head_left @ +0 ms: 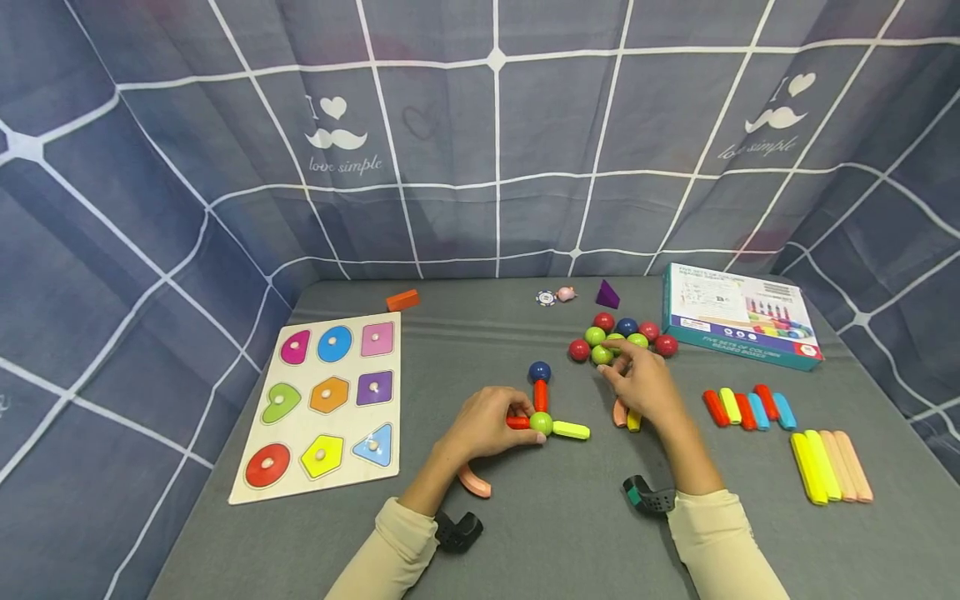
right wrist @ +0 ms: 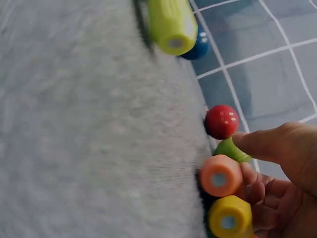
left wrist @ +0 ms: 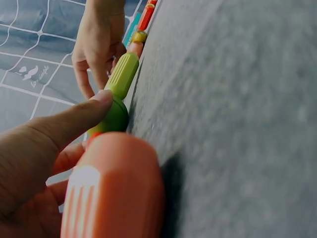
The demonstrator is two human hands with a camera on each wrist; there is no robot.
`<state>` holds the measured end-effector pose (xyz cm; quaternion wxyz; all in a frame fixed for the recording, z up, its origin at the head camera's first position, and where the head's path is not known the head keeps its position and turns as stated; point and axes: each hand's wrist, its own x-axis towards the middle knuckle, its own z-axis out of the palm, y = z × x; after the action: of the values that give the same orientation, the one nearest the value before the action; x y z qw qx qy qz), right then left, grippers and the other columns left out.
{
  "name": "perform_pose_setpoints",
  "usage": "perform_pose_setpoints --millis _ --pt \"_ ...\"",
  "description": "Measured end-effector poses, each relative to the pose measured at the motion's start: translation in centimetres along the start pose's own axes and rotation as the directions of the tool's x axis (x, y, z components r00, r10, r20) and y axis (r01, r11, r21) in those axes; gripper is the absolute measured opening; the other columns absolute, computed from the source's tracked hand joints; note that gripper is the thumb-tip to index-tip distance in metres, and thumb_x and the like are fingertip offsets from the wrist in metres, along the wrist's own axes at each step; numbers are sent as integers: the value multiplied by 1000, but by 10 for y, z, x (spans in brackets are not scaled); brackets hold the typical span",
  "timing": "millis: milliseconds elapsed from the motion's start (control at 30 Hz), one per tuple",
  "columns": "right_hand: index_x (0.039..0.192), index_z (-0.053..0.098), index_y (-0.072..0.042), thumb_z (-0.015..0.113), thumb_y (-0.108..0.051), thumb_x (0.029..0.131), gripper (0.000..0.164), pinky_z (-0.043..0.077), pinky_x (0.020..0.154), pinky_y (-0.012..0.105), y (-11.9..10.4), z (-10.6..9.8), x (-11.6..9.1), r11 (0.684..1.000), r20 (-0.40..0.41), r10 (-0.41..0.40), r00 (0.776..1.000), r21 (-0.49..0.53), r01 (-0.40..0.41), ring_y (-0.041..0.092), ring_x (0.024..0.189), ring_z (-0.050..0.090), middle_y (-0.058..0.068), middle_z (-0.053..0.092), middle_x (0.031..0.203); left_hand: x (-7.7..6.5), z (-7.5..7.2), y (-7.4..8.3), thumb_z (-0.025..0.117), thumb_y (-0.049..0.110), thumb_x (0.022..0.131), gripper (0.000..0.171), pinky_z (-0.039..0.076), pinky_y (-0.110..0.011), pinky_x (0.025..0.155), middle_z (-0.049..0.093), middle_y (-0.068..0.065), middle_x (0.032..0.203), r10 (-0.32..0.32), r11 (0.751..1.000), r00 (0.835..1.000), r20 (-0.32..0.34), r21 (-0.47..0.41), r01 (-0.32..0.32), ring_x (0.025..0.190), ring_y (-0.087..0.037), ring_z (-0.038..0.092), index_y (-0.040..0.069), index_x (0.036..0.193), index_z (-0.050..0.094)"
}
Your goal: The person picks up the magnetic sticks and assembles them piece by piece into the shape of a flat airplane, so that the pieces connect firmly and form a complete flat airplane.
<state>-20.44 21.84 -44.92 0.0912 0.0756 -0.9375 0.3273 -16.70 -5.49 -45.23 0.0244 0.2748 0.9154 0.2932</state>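
My left hand pinches the green ball joining three short rods. A red rod runs from it to a blue ball, a lime rod points right, and another red rod lies partly under my fingers. My right hand has its thumb and fingers around a green ball at the near edge of a ball cluster. A red ball sits beside my thumb. Under this hand lie a peach rod and a yellow rod, with grey discs in their ends.
A curved peach piece lies below my left wrist. The wooden shape puzzle is at left. A box, short rods and long rods lie at right. An orange block and purple prism sit at the back.
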Motion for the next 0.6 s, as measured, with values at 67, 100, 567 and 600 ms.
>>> perform_pose_setpoints --millis 67,100,567,600 --pt "126 59 -12 71 -19 85 43 37 52 33 1 3 1 1000 12 -8 1000 -30 9 15 54 48 1 58 70 0 -1 -2 80 51 70 34 39 -23 63 61 13 80 -6 1000 1000 1 0 6 74 -5 54 23 87 69" --pt "127 58 -12 71 -19 85 45 36 54 34 1 4 2 999 10 -11 1000 -48 11 16 55 48 0 57 69 -1 -1 -3 80 51 69 35 39 -23 62 61 13 80 -9 1000 1000 0 3 9 73 -6 54 23 87 68" --pt "112 61 -11 75 -30 82 39 37 53 33 0 2 -2 997 52 -35 998 -59 38 18 57 49 -1 55 69 0 2 -2 78 60 66 40 38 -25 58 58 12 73 -49 997 997 -59 61 52 68 -6 49 25 82 69" --pt "110 61 -12 75 -32 82 38 38 51 32 -2 0 -4 999 76 -44 996 -19 46 17 54 50 -1 56 70 0 2 -2 77 60 66 40 39 -25 59 58 12 73 -48 997 997 -59 57 52 68 -6 49 25 82 69"
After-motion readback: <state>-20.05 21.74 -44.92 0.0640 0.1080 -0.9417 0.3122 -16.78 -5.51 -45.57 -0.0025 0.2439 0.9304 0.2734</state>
